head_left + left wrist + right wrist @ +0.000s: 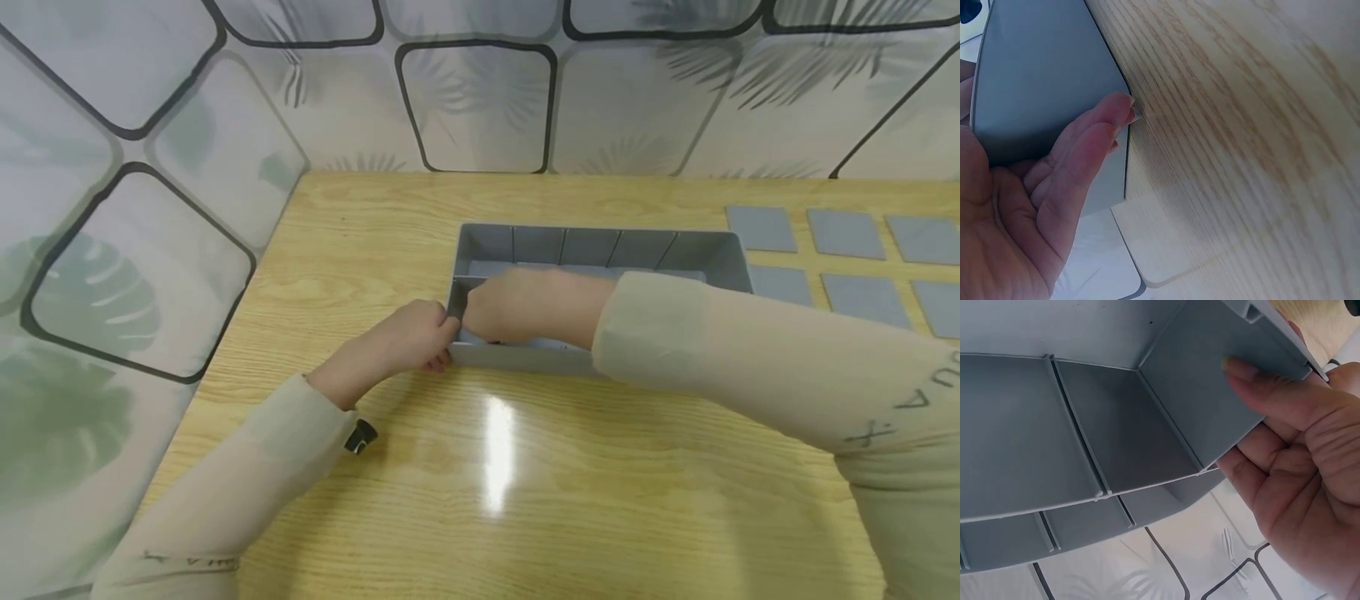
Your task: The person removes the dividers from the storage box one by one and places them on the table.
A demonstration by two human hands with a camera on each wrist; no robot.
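A long grey divider box point(517, 358) lies crosswise on the wooden table. My left hand point(408, 337) grips its front left corner from outside. In the left wrist view, those fingers lie along the box's grey outer side point(1041, 69), near the tabletop. Reaching in over the front, my right hand point(517, 304) is at the left end of the box. The right wrist view has its thumb flat on the inner face of the end panel point(1191, 394), the other fingers behind that panel. A slotted lengthwise partition point(1125, 419) meets the panel there.
Several flat grey square plates point(761, 227) lie in rows on the table point(360, 250), right of the box. Patterned fabric walls point(480, 108) border the table at the back and left. A small black object point(361, 436) shows at my left cuff.
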